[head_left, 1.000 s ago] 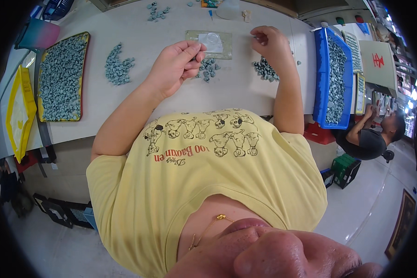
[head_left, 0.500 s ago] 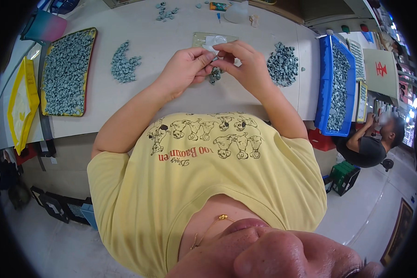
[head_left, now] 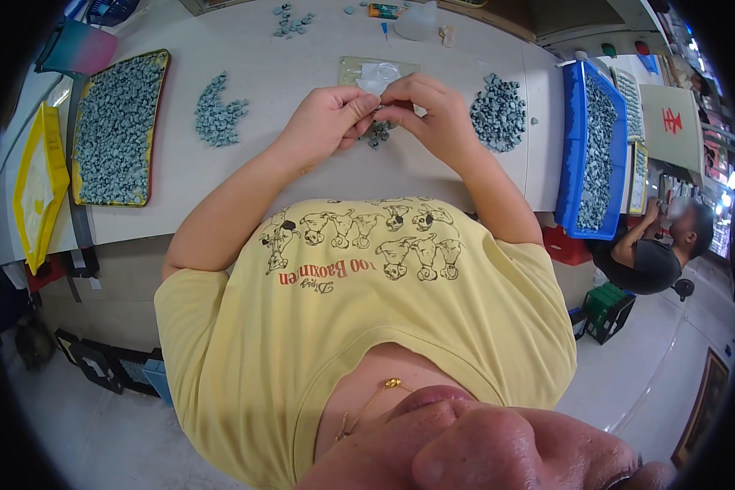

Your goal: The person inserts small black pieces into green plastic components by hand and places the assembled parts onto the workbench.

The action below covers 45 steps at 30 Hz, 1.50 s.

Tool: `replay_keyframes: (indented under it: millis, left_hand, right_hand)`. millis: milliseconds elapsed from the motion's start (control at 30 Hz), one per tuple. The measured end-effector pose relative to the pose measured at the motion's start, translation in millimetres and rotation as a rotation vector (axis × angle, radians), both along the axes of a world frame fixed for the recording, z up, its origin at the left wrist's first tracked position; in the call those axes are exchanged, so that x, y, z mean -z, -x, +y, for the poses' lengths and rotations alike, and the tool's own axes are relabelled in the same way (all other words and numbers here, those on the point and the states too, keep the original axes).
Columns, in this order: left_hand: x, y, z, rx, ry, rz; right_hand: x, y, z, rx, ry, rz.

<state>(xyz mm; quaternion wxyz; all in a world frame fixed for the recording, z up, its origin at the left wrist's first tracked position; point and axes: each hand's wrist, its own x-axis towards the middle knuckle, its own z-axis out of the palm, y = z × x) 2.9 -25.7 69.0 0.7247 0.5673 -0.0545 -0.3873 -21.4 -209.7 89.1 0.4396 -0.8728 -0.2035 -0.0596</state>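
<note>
My left hand and my right hand meet fingertip to fingertip above the middle of the white table. Thumb and forefinger are pinched together on each; whatever sits between them is too small and hidden to make out. Just below the fingertips lies a small heap of grey-green stone-like pieces, partly covered by the hands. Beyond them is a flat greenish board with a crumpled clear-white piece of plastic on it. A loose pile of similar pieces lies right of my right hand, and another pile left of my left.
A yellow-rimmed tray full of pieces stands at left, beside a yellow tray and a blue-pink container. On the right is a blue bin of pieces. A person in dark clothing sits beyond it.
My right forefinger has drawn back from over the white plastic and curled down toward the left fingertips. A small bluish bit seen between the fingers before is now hidden.
</note>
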Motion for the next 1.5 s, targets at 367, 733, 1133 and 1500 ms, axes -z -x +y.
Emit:
replay_keyframes:
  millis: [367, 733, 1133, 1500]
  left_hand:
    - [3, 2, 1, 0.037, 0.019, 0.061]
    - [-3, -5, 8, -0.089, 0.206, 0.343]
    - [10, -7, 21, -0.137, 0.268, 0.275]
    - [6, -8, 18, -0.087, 0.259, 0.219]
  right_hand:
    - [2, -2, -9, -0.134, -0.048, 0.0]
    - [16, -19, -18, -0.057, 0.47, -0.516]
    - [18, -22, -2, -0.041, 0.427, -0.474]
    - [9, -13, 7, 0.232, -0.458, 0.306]
